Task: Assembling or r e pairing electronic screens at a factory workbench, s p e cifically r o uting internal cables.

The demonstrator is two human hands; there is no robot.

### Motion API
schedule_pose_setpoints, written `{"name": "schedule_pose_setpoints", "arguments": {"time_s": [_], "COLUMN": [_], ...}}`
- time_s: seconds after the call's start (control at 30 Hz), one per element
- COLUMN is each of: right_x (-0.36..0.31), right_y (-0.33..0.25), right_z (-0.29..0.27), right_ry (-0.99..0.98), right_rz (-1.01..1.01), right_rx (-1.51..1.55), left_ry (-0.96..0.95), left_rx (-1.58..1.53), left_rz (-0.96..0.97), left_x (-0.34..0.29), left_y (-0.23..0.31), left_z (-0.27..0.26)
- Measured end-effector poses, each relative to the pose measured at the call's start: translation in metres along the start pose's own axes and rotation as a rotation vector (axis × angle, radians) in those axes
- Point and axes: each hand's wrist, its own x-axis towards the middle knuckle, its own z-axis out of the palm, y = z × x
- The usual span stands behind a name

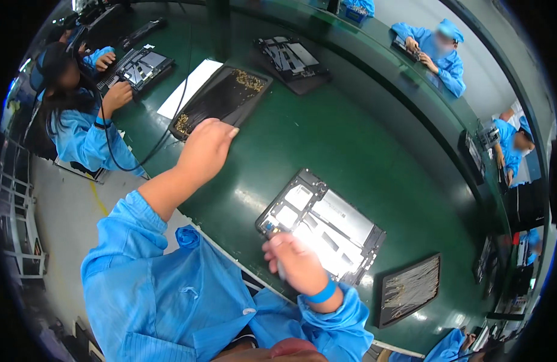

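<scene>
An opened tablet-like device (342,220) lies on the green table in front of me, its silvery plates and black inner frame showing. My right hand (296,262), with a blue band at the wrist, is at the device's near left edge. Its fingers are closed round a slim pale tool (281,270), mostly hidden by the hand. Farther left, my left hand (204,151) reaches to the near edge of a black tray (221,99) that holds small gold-coloured pieces like screws. Its fingers are curled down, and their tips and anything between them are hidden.
Right of the device lies a dark tray (409,289) of thin, pale strip-like pieces. Another opened device (288,57) rests on a dark tray at the back. A white sheet (189,88) and black cable (147,161) lie left. A co-worker (79,120) handles another device there.
</scene>
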Motion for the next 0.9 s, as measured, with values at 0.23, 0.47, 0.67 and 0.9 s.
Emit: {"name": "schedule_pose_setpoints", "arguments": {"time_s": [0.23,0.47,0.67,0.9], "right_x": [-0.004,-0.004,-0.015,-0.032], "right_y": [-0.038,-0.045,-0.014,0.029], "right_z": [-0.009,-0.025,-0.026,-0.027], "right_ry": [0.367,0.382,0.263,0.195], "right_rz": [-0.241,-0.207,0.066,0.193], "right_rx": [-0.025,0.13,0.116,0.307], "left_ry": [-0.063,-0.038,-0.197,-0.345], "left_rx": [-0.104,-0.143,-0.189,-0.359], "left_rz": [0.245,0.391,0.367,0.406], "left_x": [-0.025,-0.042,-0.066,-0.102], "left_y": [0.037,0.052,0.063,0.092], "left_z": [-0.019,-0.023,-0.001,0.03]}}
